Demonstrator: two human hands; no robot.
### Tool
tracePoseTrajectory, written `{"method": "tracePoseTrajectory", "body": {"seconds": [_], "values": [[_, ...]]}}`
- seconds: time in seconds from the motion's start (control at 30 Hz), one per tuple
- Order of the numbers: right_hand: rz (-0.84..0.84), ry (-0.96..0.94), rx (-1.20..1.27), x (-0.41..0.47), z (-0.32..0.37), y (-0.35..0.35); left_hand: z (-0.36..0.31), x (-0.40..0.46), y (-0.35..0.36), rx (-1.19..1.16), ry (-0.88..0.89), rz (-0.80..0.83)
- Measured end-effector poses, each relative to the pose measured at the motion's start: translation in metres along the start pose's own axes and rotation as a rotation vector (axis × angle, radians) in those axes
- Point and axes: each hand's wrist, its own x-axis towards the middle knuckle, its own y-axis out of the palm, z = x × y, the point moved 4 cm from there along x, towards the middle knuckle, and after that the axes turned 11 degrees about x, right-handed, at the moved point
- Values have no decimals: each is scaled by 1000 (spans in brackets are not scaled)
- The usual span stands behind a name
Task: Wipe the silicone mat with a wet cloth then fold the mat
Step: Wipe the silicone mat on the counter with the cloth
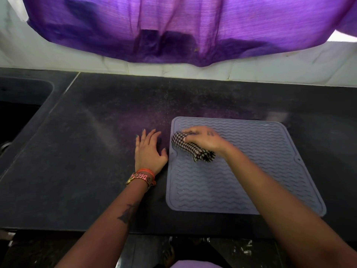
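A grey-blue silicone mat (260,171) with wavy ridges lies flat on the dark counter, right of centre. My right hand (204,139) presses a bunched black-and-white checked cloth (190,148) onto the mat near its left edge. My left hand (149,151) rests flat on the counter just left of the mat, fingers spread, its thumb close to the mat's edge. A watch and an orange band sit on the left wrist.
The dark stone counter (87,151) stretches left to a sink (17,105) at the far left. A purple curtain (173,26) hangs over the white tiled wall behind. The counter's front edge runs across the bottom.
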Motion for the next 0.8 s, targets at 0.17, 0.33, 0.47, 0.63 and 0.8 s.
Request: {"method": "tracePoseTrajectory", "body": {"seconds": [0.17,0.33,0.47,0.63,0.8], "values": [[-122,-73,-207,-15,-11,22,1,0,0,-23,-16,-29],[-20,-137,-193,-29,-11,34,2,0,2,2,-13,-33],[142,-185,-76,-40,-9,21,2,1,3,12,-12,-36],[-112,-129,-392,-40,-11,12,3,2,6,41,0,-33],[-29,-188,-592,-48,-6,45,4,2,7,46,-2,-44]]}}
